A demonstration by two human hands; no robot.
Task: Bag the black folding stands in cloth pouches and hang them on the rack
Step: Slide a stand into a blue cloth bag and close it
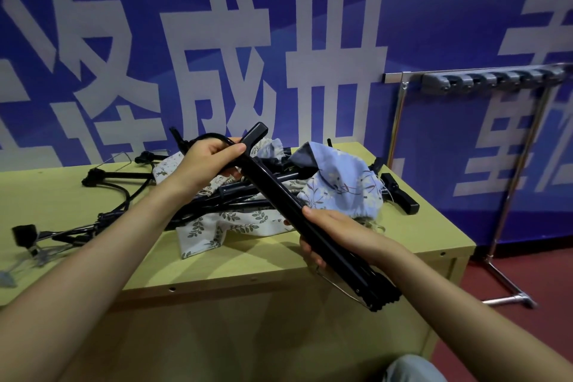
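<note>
I hold one black folding stand (279, 195) folded shut, slanting from upper left to lower right above the table. My left hand (207, 161) grips its upper end near the square tip. My right hand (328, 232) wraps its middle, and a thin wire loop hangs from its lower end. Behind it lies a pile of more black stands (102, 192) tangled with cloth pouches: a blue floral pouch (338, 180) and a white leaf-print pouch (217, 226). The metal rack (483, 77) with grey hooks stands at the right by the wall.
A yellow-green wooden table (248, 263) carries everything. More stands sprawl over its left side (28, 236). The rack's legs (508, 298) rest on the red floor right of the table. A blue banner wall (217, 40) rises close behind.
</note>
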